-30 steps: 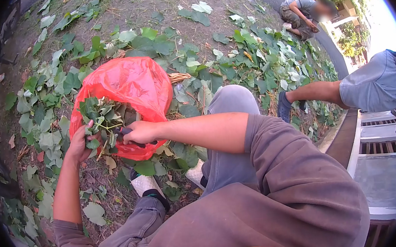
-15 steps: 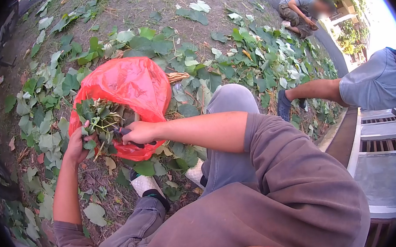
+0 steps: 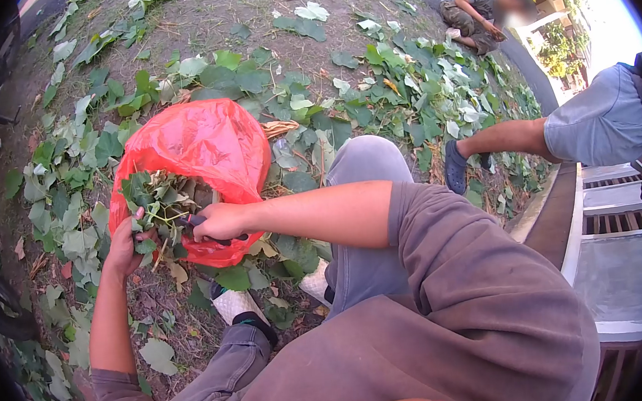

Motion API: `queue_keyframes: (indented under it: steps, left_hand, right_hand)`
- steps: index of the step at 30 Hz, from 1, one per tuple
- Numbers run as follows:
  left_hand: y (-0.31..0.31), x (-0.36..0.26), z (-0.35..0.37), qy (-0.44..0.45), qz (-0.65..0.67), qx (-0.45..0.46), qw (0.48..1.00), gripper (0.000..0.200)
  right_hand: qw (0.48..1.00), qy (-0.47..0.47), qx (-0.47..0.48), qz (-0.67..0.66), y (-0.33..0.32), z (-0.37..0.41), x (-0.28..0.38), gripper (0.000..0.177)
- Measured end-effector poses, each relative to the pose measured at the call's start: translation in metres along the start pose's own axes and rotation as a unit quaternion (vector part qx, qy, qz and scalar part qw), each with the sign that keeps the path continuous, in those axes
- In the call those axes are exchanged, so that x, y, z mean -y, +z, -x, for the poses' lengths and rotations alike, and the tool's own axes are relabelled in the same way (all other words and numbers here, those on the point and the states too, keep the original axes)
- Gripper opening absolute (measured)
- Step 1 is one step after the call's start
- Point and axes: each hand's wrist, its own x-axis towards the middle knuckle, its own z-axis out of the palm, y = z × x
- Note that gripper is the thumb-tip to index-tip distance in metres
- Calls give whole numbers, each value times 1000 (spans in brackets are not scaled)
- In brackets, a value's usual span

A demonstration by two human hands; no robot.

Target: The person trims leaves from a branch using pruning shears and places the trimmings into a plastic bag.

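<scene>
The plot of brown earth, strewn with green leaves, carries the items noted. A grey paved path borders its far edge, and a pale kerb runs along its right edge. Near the right edge is a person in light-blue shorts and dark clogs, upper body out of view. A second person, in a grey top and patterned trousers, crouches near the far right corner.

The red translucent plastic bag lies on the plot, well in from the right kerb, its mouth open toward the wearer. The bundle of green leafy stems is at that mouth, partly over the opening. Two white quilted shoes stand on the earth, just on the wearer's side of the bag.

The left hand grasps the bundle from its left side, fingers among the stems. The right hand is clenched around a dark-handled tool beside the bundle; the tool's working end cannot be made out. Dry tan stalks lie just beside the bag's right side.
</scene>
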Motion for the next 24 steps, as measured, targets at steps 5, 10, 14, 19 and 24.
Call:
queue_keyframes:
  steps: [5, 10, 14, 19, 24]
  left_hand:
    - [-5, 14, -2, -22, -12, -17, 1000, 42]
    - [-11, 18, -4, -39, -3, -7, 999, 38]
    - [-7, 20, -5, -53, 12, -4, 999, 37]
    - [0, 11, 1, -82, -64, -1, 995, 37]
    - [1, 26, -6, -78, -212, -70, 972, 38]
  right_hand:
    - [998, 11, -25, 49, -2, 6, 7, 35]
    - [998, 15, -29, 52, -2, 10, 12, 35]
    - [999, 16, -27, 25, -2, 10, 13, 34]
    - [999, 30, 0, -24, -3, 3, 11, 36]
    - [996, 65, -27, -46, 2, 16, 22, 41]
